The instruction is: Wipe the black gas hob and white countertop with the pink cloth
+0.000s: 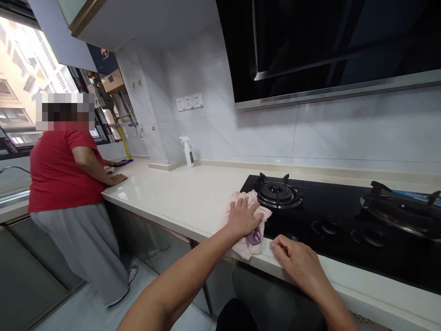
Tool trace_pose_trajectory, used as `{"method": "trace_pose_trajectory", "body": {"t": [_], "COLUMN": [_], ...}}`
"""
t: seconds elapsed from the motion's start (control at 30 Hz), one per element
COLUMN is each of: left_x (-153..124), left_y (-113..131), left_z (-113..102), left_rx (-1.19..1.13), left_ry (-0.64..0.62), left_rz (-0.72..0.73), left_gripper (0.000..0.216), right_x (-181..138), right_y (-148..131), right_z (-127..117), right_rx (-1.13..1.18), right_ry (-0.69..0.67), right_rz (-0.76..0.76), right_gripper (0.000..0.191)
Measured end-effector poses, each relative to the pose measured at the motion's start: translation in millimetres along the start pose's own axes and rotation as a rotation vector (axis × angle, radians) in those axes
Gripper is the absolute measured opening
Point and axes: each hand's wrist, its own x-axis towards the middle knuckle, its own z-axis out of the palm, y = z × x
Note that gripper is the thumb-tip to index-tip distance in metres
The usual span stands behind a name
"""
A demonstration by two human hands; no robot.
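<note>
My left hand presses down on a pale pink cloth with a dark purple patch, its fingers curved over the bunched fabric. The cloth lies across the left edge of the black gas stove and the white countertop. Close to the cloth, my right hand rests at the counter's front edge by the stove, fingers loosely curled inward, with nothing visible in them. Just beyond the cloth is the left burner. The underside of the cloth is hidden.
A person in a red shirt leans on the counter at the left, one hand near a blue cloth. A white spray bottle stands by the wall under the sockets. The range hood overhangs the stove; its right burner lies farther right.
</note>
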Motion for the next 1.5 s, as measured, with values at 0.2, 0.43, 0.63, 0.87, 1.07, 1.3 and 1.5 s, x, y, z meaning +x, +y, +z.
{"method": "trace_pose_trajectory", "body": {"t": [0.2, 0.43, 0.63, 0.87, 1.07, 1.3, 1.5], "left_x": [-1, 9, 13, 19, 23, 23, 25], "left_y": [4, 4, 3, 5, 5, 5, 6], "left_z": [-2, -2, 1, -1, 0, 0, -2], "left_rx": [-0.035, -0.065, -0.057, -0.058, -0.060, -0.053, -0.050], "left_ry": [-0.004, -0.045, -0.056, -0.083, -0.085, -0.063, -0.072], "left_rz": [0.019, 0.018, 0.004, -0.032, -0.056, -0.062, -0.062], "left_gripper": [0.055, 0.057, 0.057, 0.058, 0.058, 0.057, 0.057], "right_x": [1, 1, 2, 3, 5, 4, 2], "right_y": [1, 2, 3, 3, 6, 4, 3], "right_z": [1, 1, 2, 3, 6, 5, 4], "right_rx": [0.005, 0.002, -0.009, -0.016, -0.034, -0.055, -0.050], "right_ry": [-0.005, -0.007, 0.000, 0.021, 0.053, 0.072, 0.076], "right_rz": [-0.003, 0.005, 0.007, -0.006, -0.024, -0.051, -0.054], "right_gripper": [0.038, 0.038, 0.038, 0.038, 0.036, 0.037, 0.038]}}
